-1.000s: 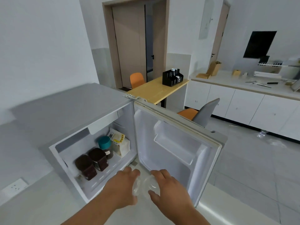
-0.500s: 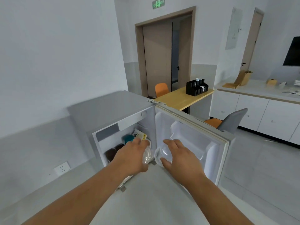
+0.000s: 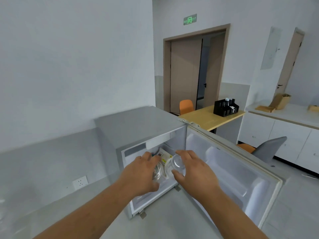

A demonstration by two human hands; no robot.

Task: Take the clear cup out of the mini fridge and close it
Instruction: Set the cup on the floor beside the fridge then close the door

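The grey mini fridge point(image 3: 138, 125) stands with its door point(image 3: 233, 171) swung wide open to the right. Both my hands are in front of the fridge opening, side by side. My right hand point(image 3: 195, 171) grips the clear cup point(image 3: 177, 165), which lies on its side with one round end facing me. My left hand point(image 3: 143, 173) grips a second clear ribbed piece point(image 3: 158, 173) that looks like a lid, right next to the cup. Behind the hands a white and yellow carton point(image 3: 164, 155) shows inside the fridge; the other contents are hidden.
A wall socket point(image 3: 80, 182) sits low on the left wall. Behind the fridge are a wooden table point(image 3: 207, 118) with a black organiser point(image 3: 225, 107), an orange chair point(image 3: 186, 106), a grey chair point(image 3: 266, 149), white cabinets point(image 3: 284, 133) and a door point(image 3: 185, 75).
My hands rose from low in front of the fridge up to its opening. The clear cup and the lid-like piece have drawn slightly apart. The camera view tilted upward.
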